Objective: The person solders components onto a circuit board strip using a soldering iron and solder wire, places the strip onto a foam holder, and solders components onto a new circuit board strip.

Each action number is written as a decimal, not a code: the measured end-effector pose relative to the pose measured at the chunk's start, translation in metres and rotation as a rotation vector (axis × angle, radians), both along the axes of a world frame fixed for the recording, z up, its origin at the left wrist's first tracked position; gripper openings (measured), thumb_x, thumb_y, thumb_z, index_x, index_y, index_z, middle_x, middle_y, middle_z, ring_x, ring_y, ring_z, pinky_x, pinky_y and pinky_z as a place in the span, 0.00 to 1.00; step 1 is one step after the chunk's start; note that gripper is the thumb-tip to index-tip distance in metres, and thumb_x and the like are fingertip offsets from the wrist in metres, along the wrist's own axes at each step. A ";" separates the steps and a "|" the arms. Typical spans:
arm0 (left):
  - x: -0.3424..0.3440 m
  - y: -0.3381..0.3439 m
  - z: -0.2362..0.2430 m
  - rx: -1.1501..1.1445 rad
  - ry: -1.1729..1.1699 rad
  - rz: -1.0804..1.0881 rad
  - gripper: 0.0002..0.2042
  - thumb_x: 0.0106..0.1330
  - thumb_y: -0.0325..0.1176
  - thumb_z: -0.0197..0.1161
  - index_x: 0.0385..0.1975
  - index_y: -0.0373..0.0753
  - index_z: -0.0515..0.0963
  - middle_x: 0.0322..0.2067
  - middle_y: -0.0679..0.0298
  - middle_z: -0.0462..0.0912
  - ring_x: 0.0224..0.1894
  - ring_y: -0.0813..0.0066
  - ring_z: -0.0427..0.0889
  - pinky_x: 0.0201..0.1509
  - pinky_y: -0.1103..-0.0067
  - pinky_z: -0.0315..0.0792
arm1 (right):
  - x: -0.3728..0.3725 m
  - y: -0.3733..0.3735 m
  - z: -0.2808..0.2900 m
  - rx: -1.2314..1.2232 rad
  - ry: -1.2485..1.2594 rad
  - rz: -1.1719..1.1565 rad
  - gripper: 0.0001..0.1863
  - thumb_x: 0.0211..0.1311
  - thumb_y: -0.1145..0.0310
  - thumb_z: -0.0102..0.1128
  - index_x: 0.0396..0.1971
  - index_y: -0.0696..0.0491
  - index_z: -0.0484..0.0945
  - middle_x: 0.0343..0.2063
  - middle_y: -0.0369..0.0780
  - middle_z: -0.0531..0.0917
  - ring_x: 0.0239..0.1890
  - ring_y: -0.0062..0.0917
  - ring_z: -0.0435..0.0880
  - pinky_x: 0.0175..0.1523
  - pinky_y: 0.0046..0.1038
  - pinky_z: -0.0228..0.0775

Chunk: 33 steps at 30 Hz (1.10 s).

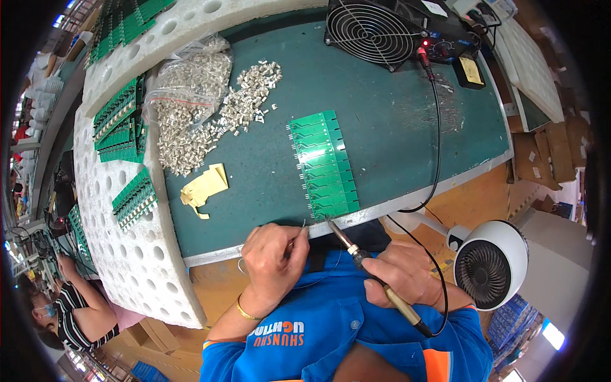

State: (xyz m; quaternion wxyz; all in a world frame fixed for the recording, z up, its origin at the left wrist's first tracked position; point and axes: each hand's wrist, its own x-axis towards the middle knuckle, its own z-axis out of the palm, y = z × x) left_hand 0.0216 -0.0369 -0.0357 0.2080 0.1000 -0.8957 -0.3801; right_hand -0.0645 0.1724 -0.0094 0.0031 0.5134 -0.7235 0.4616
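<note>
My right hand (406,272) is closed round a soldering iron (401,305), whose tip meets the near end of a green circuit board panel (324,167). The panel lies flat on the green bench top (254,210), with a row of metal pins along its left side. Just left of the tip, my left hand (273,258) pinches a thin strand of solder wire (304,223). Its end points at the panel's near corner; whether it touches is too small to tell. More of the thin wire hangs below the fingers.
Small metal connectors (184,137) spill from a plastic bag (194,79) beside crumpled yellow paper (205,188). White foam (137,254) holds more boards (135,198). A black fan (370,32) stands behind; the iron's cord (438,127) crosses the right side. A white fan (490,264) and another person (83,305) flank me.
</note>
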 end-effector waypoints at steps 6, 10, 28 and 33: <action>0.006 -0.003 -0.005 -0.017 0.027 0.030 0.08 0.51 0.20 0.71 0.22 0.37 0.77 0.15 0.65 0.73 0.16 0.74 0.70 0.22 0.78 0.62 | -0.003 -0.004 0.002 -0.002 -0.011 0.014 0.18 0.47 0.71 0.70 0.39 0.61 0.78 0.19 0.37 0.75 0.16 0.25 0.75 0.20 0.25 0.66; 0.007 -0.004 -0.007 -0.004 0.035 0.030 0.07 0.51 0.21 0.72 0.22 0.37 0.78 0.15 0.65 0.73 0.17 0.75 0.70 0.21 0.79 0.62 | -0.003 -0.004 0.000 0.021 -0.024 0.022 0.19 0.45 0.72 0.70 0.39 0.61 0.78 0.19 0.37 0.75 0.16 0.26 0.75 0.21 0.26 0.67; 0.006 -0.001 -0.008 0.028 0.054 0.072 0.09 0.49 0.22 0.73 0.21 0.39 0.77 0.13 0.65 0.70 0.15 0.69 0.69 0.22 0.74 0.61 | -0.004 0.004 0.004 0.007 0.020 -0.054 0.16 0.43 0.74 0.67 0.36 0.58 0.79 0.18 0.36 0.74 0.15 0.25 0.74 0.20 0.25 0.66; 0.006 -0.003 -0.006 0.013 0.057 0.036 0.08 0.54 0.22 0.71 0.23 0.36 0.76 0.17 0.65 0.72 0.17 0.77 0.69 0.21 0.81 0.61 | -0.005 0.006 0.002 0.008 0.020 -0.070 0.16 0.44 0.74 0.66 0.38 0.58 0.79 0.17 0.36 0.75 0.15 0.25 0.73 0.20 0.25 0.66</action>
